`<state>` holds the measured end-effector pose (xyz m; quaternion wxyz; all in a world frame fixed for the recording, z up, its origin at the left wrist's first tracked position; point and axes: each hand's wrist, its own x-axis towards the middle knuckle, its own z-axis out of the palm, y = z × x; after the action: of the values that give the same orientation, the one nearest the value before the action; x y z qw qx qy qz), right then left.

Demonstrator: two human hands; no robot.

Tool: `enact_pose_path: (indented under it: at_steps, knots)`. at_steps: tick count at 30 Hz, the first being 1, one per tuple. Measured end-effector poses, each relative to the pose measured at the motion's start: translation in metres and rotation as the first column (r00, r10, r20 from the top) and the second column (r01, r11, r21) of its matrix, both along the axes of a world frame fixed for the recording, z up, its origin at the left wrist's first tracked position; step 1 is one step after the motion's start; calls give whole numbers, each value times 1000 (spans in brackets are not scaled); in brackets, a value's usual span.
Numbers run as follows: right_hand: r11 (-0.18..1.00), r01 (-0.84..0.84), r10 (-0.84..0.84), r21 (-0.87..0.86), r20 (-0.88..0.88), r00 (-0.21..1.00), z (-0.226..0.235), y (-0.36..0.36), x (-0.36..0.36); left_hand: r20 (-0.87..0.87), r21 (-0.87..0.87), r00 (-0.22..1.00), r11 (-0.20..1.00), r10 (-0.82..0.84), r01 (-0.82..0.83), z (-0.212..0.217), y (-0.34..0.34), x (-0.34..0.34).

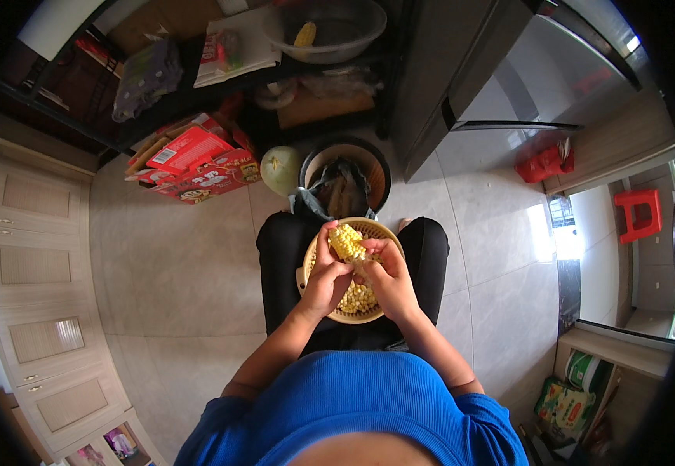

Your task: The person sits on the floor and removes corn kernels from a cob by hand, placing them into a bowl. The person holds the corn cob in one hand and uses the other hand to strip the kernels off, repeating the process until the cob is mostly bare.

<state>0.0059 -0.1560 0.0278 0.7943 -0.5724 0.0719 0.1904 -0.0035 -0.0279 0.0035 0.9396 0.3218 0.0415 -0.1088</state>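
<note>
A yellow corn cob (346, 241) is gripped in my left hand (325, 281), tilted over a yellow basket (306, 259) between my thighs. My right hand (389, 278) closes on the cob's nearer end, its fingers and thumb pressed against it. Part of the cob is hidden behind my fingers. Loose corn kernels (358, 300) lie in the basket below both hands.
Just beyond the basket stands a round bin (379, 159) with a dark bag (318, 203) in it. Beside it are a pale green melon-like thing (281, 171) and a red carton (201, 167). On the shelf, a clear bowl (345, 39) holds another corn cob (305, 34).
</note>
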Motion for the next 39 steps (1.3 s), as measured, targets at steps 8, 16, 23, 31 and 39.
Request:
enact_pose_path:
  at_steps: [8, 16, 23, 31, 39]
  knots:
    - [1000, 22, -22, 1, 36, 999, -9, 2, 2, 54, 109, 998, 993, 35, -41, 6, -7, -2]
    - [1000, -8, 8, -1, 103, 995, -16, 0, -1, 29, 77, 997, 994, 71, -73, 4, -8, -2]
    - [998, -62, 62, -3, 112, 992, -2, 1, -4, -43, 114, 997, 992, 62, -56, 11, -3, 2]
    - [999, -17, 14, 48, 50, 999, 1, 3, 1, 90, 73, 996, 997, 29, -36, 1, -2, 1]
    - [999, 40, -41, -15, -56, 998, -46, -1, -22, -267, 59, 956, 993, 119, -106, -42, -14, -11]
